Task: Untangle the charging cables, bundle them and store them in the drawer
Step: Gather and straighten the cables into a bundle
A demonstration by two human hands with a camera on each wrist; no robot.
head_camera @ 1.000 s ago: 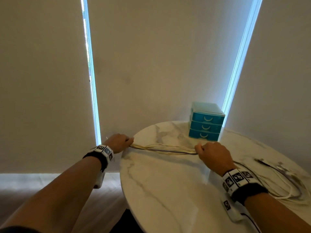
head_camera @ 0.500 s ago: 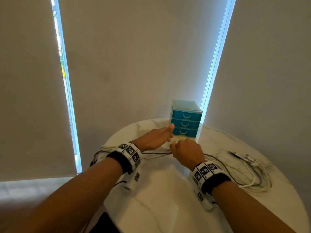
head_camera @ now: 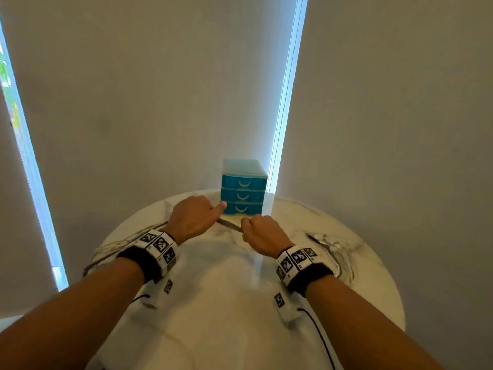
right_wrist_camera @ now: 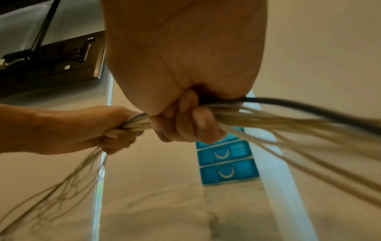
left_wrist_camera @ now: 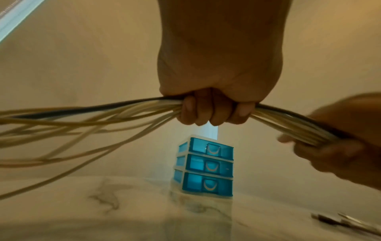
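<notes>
A bundle of several white cables and a dark one (head_camera: 230, 225) (left_wrist_camera: 123, 107) (right_wrist_camera: 288, 119) runs across the round marble table (head_camera: 226, 303). My left hand (head_camera: 192, 218) (left_wrist_camera: 214, 112) grips the bundle in a fist. Close to its right, my right hand (head_camera: 260, 232) (right_wrist_camera: 181, 125) grips the same bundle in a fist. Loose cable lengths trail off the table's left edge (head_camera: 112, 252) and lie in a heap at the right (head_camera: 336, 252). A small blue three-drawer unit (head_camera: 243, 190) (left_wrist_camera: 208, 166) (right_wrist_camera: 226, 163) stands just behind the hands, all drawers shut.
The table stands against pale roller blinds (head_camera: 160, 89) with bright window gaps at left (head_camera: 26, 161) and behind the drawer unit (head_camera: 286, 89). Cable plugs (left_wrist_camera: 346, 223) lie on the table at the right.
My left hand came in from the table's left edge to just beside the right hand and closed on the bundle. The slack cable now loops off to the left.
</notes>
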